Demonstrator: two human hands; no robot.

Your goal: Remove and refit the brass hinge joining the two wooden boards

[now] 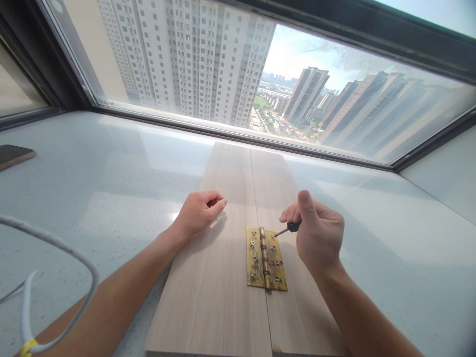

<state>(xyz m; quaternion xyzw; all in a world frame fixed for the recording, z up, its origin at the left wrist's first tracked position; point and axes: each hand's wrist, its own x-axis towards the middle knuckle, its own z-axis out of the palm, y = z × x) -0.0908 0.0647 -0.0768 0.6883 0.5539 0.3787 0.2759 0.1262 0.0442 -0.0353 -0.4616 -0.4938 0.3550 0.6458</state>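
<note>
While two boards abut, the left hand curls at left, perhaps for support, its hold unclear; the right hand, beside the hinge straddling their seam, grips a screwdriver, slanted to reach the far right screw.

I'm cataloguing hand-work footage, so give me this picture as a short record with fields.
Right hand: holding a screwdriver, tip at a screw near the far right corner of the hinge
Left hand: loosely curled over the left board, contact unclear
Hinge: brass-coloured, opened flat across the seam with the right board
Nearby: white cable at left, window beyond
</note>
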